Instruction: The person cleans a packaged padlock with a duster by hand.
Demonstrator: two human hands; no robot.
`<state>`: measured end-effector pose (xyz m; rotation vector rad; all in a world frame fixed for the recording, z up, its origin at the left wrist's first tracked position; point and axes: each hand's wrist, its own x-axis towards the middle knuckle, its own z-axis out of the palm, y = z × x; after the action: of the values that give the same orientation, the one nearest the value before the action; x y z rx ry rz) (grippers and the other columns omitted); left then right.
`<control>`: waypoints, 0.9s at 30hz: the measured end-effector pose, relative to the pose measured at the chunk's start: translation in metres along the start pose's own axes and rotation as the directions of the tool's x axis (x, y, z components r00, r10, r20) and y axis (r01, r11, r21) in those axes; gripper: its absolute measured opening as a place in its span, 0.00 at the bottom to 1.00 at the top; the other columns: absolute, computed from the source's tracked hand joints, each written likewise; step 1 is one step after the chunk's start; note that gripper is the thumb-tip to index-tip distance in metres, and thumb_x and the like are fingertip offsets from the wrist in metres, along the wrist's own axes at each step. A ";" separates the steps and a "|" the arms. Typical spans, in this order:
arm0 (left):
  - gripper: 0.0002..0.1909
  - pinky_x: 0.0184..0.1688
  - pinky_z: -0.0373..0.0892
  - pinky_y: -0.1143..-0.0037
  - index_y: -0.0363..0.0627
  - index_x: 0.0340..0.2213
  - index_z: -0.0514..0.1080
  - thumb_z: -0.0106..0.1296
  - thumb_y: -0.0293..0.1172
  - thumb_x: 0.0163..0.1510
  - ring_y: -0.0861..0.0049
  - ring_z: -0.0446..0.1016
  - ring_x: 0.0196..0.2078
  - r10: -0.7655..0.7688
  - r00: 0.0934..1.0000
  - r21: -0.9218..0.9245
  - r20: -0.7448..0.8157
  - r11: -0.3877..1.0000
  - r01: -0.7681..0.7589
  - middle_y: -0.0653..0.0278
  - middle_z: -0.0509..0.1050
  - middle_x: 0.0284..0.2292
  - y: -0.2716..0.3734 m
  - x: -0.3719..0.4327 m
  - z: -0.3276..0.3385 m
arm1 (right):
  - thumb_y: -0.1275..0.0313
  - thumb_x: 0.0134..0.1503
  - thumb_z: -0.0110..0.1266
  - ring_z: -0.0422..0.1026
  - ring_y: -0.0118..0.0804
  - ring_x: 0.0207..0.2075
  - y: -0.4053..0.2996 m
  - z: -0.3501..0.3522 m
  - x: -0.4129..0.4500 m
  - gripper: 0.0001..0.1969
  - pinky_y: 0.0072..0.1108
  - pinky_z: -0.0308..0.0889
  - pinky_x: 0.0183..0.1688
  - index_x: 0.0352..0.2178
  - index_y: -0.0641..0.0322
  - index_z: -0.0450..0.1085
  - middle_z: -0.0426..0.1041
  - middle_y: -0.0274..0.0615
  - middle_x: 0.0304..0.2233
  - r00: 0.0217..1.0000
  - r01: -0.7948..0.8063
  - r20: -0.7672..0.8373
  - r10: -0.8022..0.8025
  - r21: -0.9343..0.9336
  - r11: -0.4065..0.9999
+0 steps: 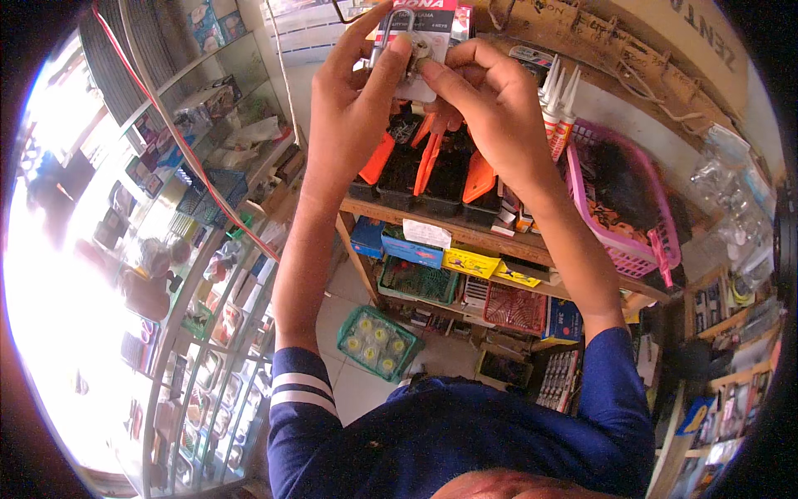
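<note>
A padlock pack [426,87], a printed card with a clear blister, is held up at the top of the view between both hands. Through its plastic a padlock's metal shackle [394,26] shows at the upper left, with small metal parts near the thumbs, perhaps keys. My left hand [361,93] grips the pack's left side, thumb across the front. On the lower right side, the thumb and fingers of my right hand [492,93] pinch the plastic. Below the hands are black bins [399,181] with orange plastic pieces [429,163]. Hands hide part of the pack.
A wooden shelf [449,227] carries the bins, white-nozzled sealant tubes [561,115] and a pink plastic basket [623,265]. Beneath it sit a green basket [418,284] and a red basket [514,309]. On the floor stands a green tray [349,358]. Glass display shelves [206,349] line the left.
</note>
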<state>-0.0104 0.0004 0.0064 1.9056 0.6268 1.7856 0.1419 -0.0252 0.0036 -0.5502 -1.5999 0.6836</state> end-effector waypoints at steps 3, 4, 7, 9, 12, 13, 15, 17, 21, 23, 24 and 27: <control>0.20 0.17 0.58 0.87 0.47 0.53 0.69 0.50 0.37 0.60 0.93 0.63 0.19 -0.015 1.000 0.038 0.014 0.999 0.014 0.72 0.72 0.25 -0.001 0.003 -0.001 | 0.68 0.59 0.54 0.71 0.21 0.20 0.001 0.002 -0.001 0.08 0.13 0.65 0.24 0.33 0.63 0.69 0.73 0.35 0.21 0.998 -0.055 -0.033 0.056 0.037 0.998; 0.20 0.17 0.57 0.87 0.46 0.52 0.70 0.50 0.37 0.60 0.94 0.62 0.18 -0.018 1.000 0.048 0.014 0.999 0.018 0.72 0.72 0.25 -0.001 0.003 -0.002 | 0.68 0.59 0.54 0.71 0.21 0.20 0.002 0.002 -0.001 0.08 0.13 0.65 0.24 0.33 0.63 0.69 0.73 0.35 0.21 0.997 -0.073 -0.026 0.075 0.056 0.996; 0.24 0.23 0.65 0.84 0.39 0.53 0.67 0.53 0.37 0.59 0.90 0.69 0.25 -0.072 0.996 0.081 0.044 0.994 0.068 0.69 0.71 0.24 -0.001 0.004 -0.006 | 0.67 0.58 0.56 0.72 0.25 0.19 0.002 0.000 0.001 0.09 0.15 0.66 0.22 0.29 0.63 0.68 0.74 0.39 0.21 0.994 -0.099 -0.034 0.103 0.108 0.989; 0.24 0.25 0.65 0.83 0.37 0.52 0.68 0.53 0.39 0.58 0.88 0.69 0.27 -0.034 0.998 0.133 0.056 0.991 0.026 0.67 0.73 0.24 -0.002 0.007 -0.009 | 0.67 0.58 0.56 0.72 0.25 0.19 0.001 -0.002 0.002 0.09 0.15 0.66 0.22 0.29 0.63 0.69 0.74 0.39 0.21 0.991 -0.124 -0.039 0.129 0.123 0.985; 0.26 0.27 0.66 0.81 0.35 0.52 0.67 0.53 0.41 0.58 0.87 0.70 0.28 -0.070 0.995 0.155 0.070 0.986 0.058 0.63 0.75 0.24 -0.005 0.006 -0.009 | 0.68 0.59 0.54 0.71 0.24 0.19 0.003 -0.004 0.001 0.08 0.14 0.66 0.23 0.32 0.62 0.70 0.73 0.36 0.21 0.981 -0.186 -0.040 0.192 0.122 0.975; 0.27 0.27 0.66 0.81 0.35 0.53 0.67 0.53 0.41 0.58 0.86 0.70 0.28 -0.090 0.993 0.153 0.074 0.985 0.078 0.62 0.75 0.25 -0.006 0.005 -0.008 | 0.67 0.59 0.54 0.72 0.24 0.19 0.005 -0.004 -0.001 0.08 0.14 0.66 0.23 0.31 0.62 0.70 0.74 0.36 0.21 0.975 -0.206 -0.052 0.214 0.126 0.970; 0.28 0.29 0.67 0.79 0.36 0.54 0.66 0.53 0.42 0.58 0.85 0.71 0.29 -0.139 0.983 0.190 0.119 0.975 0.115 0.59 0.76 0.26 -0.011 0.000 -0.006 | 0.67 0.59 0.54 0.72 0.24 0.19 0.012 -0.003 -0.004 0.08 0.14 0.66 0.23 0.31 0.61 0.70 0.74 0.36 0.21 0.964 -0.246 -0.071 0.257 0.136 0.960; 0.29 0.30 0.68 0.78 0.37 0.55 0.64 0.53 0.43 0.58 0.85 0.71 0.29 -0.154 0.978 0.222 0.142 0.968 0.120 0.57 0.77 0.26 -0.018 -0.005 -0.004 | 0.67 0.59 0.54 0.72 0.24 0.20 0.022 -0.006 -0.005 0.08 0.15 0.67 0.24 0.31 0.60 0.69 0.74 0.36 0.21 0.951 -0.288 -0.079 0.299 0.122 0.950; 0.31 0.33 0.70 0.71 0.44 0.57 0.62 0.50 0.49 0.58 0.69 0.76 0.29 -0.144 0.974 0.403 0.175 0.913 0.062 0.49 0.76 0.28 -0.036 0.003 0.000 | 0.68 0.56 0.56 0.74 0.28 0.20 0.042 -0.016 0.008 0.09 0.17 0.67 0.23 0.30 0.64 0.70 0.75 0.39 0.21 0.962 -0.225 -0.125 0.243 0.140 0.964; 0.32 0.35 0.70 0.68 0.46 0.58 0.61 0.49 0.51 0.58 0.59 0.78 0.31 -0.092 0.981 0.461 0.173 0.887 0.002 0.46 0.76 0.29 -0.047 0.010 0.004 | 0.68 0.55 0.56 0.75 0.29 0.20 0.053 -0.023 0.019 0.10 0.18 0.68 0.22 0.30 0.66 0.71 0.76 0.41 0.22 0.964 -0.196 -0.149 0.221 0.162 0.967; 0.32 0.36 0.70 0.67 0.47 0.58 0.61 0.48 0.51 0.58 0.56 0.77 0.33 -0.110 0.978 0.476 0.178 0.880 0.012 0.45 0.76 0.30 -0.052 0.015 0.007 | 0.68 0.55 0.56 0.75 0.30 0.20 0.058 -0.026 0.025 0.10 0.19 0.69 0.23 0.30 0.67 0.71 0.76 0.41 0.22 0.959 -0.207 -0.159 0.235 0.172 0.963; 0.32 0.39 0.70 0.64 0.49 0.58 0.61 0.47 0.51 0.58 0.50 0.77 0.37 -0.113 0.976 0.520 0.185 0.854 0.000 0.43 0.76 0.32 -0.069 0.022 0.013 | 0.68 0.55 0.56 0.76 0.31 0.21 0.074 -0.035 0.031 0.11 0.20 0.73 0.26 0.30 0.68 0.71 0.77 0.43 0.24 0.954 -0.231 -0.165 0.251 0.134 0.964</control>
<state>0.0023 0.0686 -0.0187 2.3523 1.1659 1.4398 0.1699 0.0530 -0.0232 -0.7109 -1.3277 0.8762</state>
